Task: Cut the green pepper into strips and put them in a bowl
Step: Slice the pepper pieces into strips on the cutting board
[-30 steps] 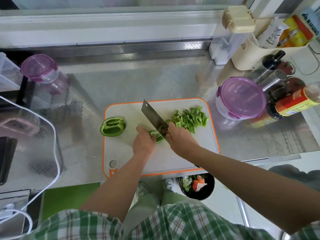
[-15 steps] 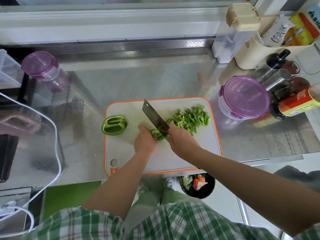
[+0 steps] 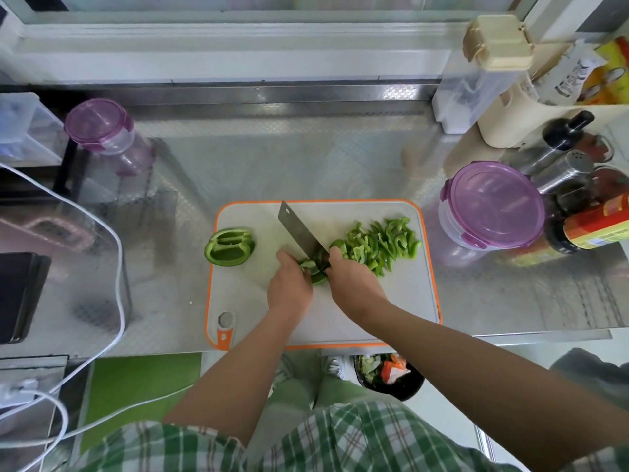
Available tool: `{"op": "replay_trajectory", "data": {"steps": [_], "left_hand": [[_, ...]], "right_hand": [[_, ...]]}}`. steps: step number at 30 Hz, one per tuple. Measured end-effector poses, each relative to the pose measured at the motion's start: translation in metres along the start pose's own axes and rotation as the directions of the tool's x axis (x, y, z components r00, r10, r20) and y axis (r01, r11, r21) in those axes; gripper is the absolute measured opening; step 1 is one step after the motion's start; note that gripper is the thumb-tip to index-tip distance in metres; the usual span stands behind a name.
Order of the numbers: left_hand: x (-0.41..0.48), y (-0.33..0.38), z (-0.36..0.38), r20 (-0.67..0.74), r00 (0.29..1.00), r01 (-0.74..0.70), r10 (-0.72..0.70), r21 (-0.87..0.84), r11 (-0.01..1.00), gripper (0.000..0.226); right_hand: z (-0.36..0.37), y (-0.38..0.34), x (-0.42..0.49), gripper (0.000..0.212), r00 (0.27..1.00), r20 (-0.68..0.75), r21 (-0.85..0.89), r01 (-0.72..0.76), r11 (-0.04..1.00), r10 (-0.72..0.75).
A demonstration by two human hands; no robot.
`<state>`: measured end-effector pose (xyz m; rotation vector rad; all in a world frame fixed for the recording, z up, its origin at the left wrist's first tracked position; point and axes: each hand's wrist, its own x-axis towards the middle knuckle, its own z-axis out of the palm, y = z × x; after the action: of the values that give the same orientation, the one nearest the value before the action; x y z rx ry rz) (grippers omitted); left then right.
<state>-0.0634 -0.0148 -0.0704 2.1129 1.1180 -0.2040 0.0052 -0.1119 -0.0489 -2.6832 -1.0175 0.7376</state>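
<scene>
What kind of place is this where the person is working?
Most likely a kitchen, perhaps a home one. A steel counter carries a cutting board with green pepper strips; the right hand grips a cleaver while the left hand holds a pepper piece; seasoning shakers sit beside a sauce bottle.

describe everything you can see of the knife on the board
The knife is a cleaver with a broad rectangular blade of dull grey metal and a small hole near its far corner. The right hand holds it, hiding the handle. The blade slants away to the left over the cutting board, its near end at the pepper piece that the left hand steadies.
</scene>
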Motion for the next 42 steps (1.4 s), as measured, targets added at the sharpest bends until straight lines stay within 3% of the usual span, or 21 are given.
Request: {"op": "replay_trajectory", "data": {"steps": [8, 13, 26, 33, 36, 40, 42], "left_hand": [[-0.008, 0.009, -0.002, 0.016, 0.998, 0.055, -0.054, -0.061, 0.997, 0.031], [-0.010, 0.011, -0.002, 0.017, 0.997, 0.075, -0.073, -0.130, 0.989, 0.028], [0.008, 0.003, 0.000, 0.099, 0.995, -0.006, 0.017, -0.113, 0.994, 0.032], [0.014, -0.002, 0.002, 0.115, 0.993, -0.027, 0.041, -0.123, 0.992, 0.029], [0.014, -0.003, 0.002, 0.132, 0.990, -0.031, 0.049, -0.131, 0.991, 0.023], [0.014, -0.007, 0.002, 0.151, 0.987, -0.032, 0.050, -0.120, 0.992, 0.023], [0.015, -0.009, 0.003, 0.152, 0.987, -0.038, 0.059, -0.138, 0.990, 0.023]], "right_hand": [[-0.011, 0.010, 0.001, 0.006, 0.999, -0.001, 0.090, -0.042, 0.995, 0.043], [-0.023, 0.018, -0.003, 0.020, 0.999, -0.022, 0.138, 0.027, 0.990, -0.024], [-0.023, -0.001, -0.013, 0.008, 0.999, -0.025, 0.068, -0.045, 0.997, 0.047], [-0.015, -0.002, -0.018, 0.028, 0.995, 0.010, 0.011, -0.097, 0.995, 0.097], [-0.011, -0.007, -0.010, 0.011, 0.994, -0.003, -0.012, -0.105, 0.994, 0.105], [0.000, -0.012, -0.002, 0.021, 0.994, -0.038, -0.031, -0.104, 0.994, 0.102], [0.002, -0.011, -0.001, 0.016, 0.994, -0.051, -0.020, -0.100, 0.995, 0.099]]}}
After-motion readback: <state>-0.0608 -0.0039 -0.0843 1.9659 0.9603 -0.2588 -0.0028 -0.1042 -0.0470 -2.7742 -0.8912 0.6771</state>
